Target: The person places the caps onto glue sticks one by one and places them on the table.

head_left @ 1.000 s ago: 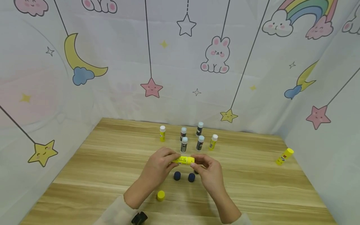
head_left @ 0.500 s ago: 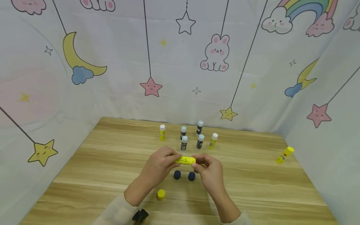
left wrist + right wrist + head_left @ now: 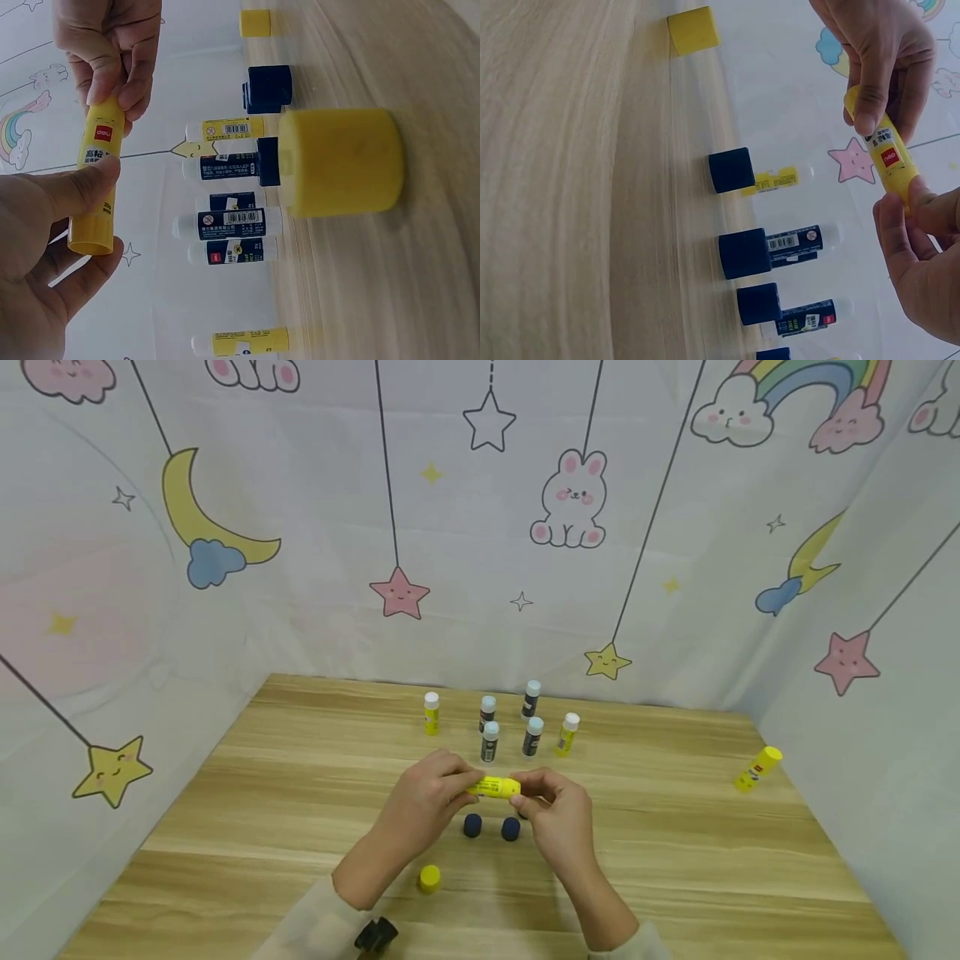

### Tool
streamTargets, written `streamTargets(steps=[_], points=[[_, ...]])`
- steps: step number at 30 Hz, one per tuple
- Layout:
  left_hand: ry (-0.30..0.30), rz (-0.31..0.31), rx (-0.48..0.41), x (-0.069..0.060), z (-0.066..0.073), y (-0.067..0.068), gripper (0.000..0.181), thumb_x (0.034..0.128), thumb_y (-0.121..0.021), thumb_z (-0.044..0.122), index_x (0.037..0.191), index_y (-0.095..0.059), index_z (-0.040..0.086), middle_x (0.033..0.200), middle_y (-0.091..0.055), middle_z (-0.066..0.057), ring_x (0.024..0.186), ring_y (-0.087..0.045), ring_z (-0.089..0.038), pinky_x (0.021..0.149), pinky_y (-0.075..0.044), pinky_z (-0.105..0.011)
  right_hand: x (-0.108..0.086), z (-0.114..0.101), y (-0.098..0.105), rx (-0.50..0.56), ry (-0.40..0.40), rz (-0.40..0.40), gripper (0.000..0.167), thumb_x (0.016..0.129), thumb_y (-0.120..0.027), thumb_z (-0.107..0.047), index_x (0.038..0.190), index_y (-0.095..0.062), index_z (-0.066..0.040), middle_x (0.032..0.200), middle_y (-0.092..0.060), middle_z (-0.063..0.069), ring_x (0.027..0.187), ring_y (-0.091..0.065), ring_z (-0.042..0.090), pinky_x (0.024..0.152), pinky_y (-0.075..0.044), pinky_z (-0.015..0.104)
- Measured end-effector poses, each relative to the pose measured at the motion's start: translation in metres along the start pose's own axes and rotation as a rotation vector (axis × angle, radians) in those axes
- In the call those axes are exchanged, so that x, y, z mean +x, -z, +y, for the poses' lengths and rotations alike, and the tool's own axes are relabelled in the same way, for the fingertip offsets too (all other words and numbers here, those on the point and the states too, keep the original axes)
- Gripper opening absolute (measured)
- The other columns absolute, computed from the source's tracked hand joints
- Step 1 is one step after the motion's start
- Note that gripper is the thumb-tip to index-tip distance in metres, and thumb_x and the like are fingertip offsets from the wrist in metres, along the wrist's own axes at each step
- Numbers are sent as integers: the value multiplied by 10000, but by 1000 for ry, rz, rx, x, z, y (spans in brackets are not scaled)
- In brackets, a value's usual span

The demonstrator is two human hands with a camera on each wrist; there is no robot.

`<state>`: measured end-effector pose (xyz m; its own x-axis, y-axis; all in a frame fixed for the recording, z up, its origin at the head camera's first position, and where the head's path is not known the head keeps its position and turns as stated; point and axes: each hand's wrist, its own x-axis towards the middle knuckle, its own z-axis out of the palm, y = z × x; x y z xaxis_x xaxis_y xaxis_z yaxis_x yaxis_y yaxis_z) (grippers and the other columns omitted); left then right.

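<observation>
A yellow glue stick (image 3: pixel 497 787) lies level in the air above the wooden table, held between both hands. My left hand (image 3: pixel 423 797) grips its left part with thumb and fingers. At the other end, the thumb and fingers of my right hand (image 3: pixel 561 822) pinch the tip. The red label and the print on the glue stick (image 3: pixel 97 176) face the left wrist camera. Just below the hands stand dark blue caps (image 3: pixel 472 826), one partly hidden behind the right hand. A yellow cap (image 3: pixel 430 879) sits nearer to me, beside the left forearm.
Behind the hands stand several dark glue sticks (image 3: pixel 531 739) with pale tops, plus two yellow ones (image 3: pixel 432 714) with white tops. Far to the right is a yellow glue stick (image 3: pixel 758 769) with a yellow cap. A printed curtain (image 3: pixel 330 527) encloses the table (image 3: pixel 247 827).
Both hands keep nearly the same place and grip. The glue stick shows slightly farther right between them than a second ago. The head view has tilted a little.
</observation>
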<state>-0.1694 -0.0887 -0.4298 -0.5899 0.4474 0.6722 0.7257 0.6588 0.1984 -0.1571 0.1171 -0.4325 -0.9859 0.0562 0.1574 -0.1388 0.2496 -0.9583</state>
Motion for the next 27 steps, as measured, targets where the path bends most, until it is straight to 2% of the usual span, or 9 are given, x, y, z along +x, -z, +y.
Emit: streamTargets(steps=[12,22,27], points=[[30,-31,-30,0,-1,-1,331,737,-904,136,1051,-798,118,934,-696,53,860,-623,-85,758,-560,-189,1,4,3,20,-26,-46,211,857,-764,51,1030,-758,-69,1017,-734,78,970,-709,219,778,-604,246],[20,-42,-26,-1,-7,-3,345,751,-904,163,1074,-791,126,973,-703,51,886,-632,-88,773,-561,-197,4,7,6,62,-57,-88,231,878,-794,-74,1102,-742,-42,1055,-726,83,991,-695,224,820,-594,242],[13,-47,-35,-1,-6,-3,344,758,-905,171,1080,-788,137,991,-709,49,904,-639,-92,781,-565,-202,5,8,10,58,-52,-88,249,875,-798,-88,1110,-740,-28,1038,-729,88,966,-704,220,797,-595,239]])
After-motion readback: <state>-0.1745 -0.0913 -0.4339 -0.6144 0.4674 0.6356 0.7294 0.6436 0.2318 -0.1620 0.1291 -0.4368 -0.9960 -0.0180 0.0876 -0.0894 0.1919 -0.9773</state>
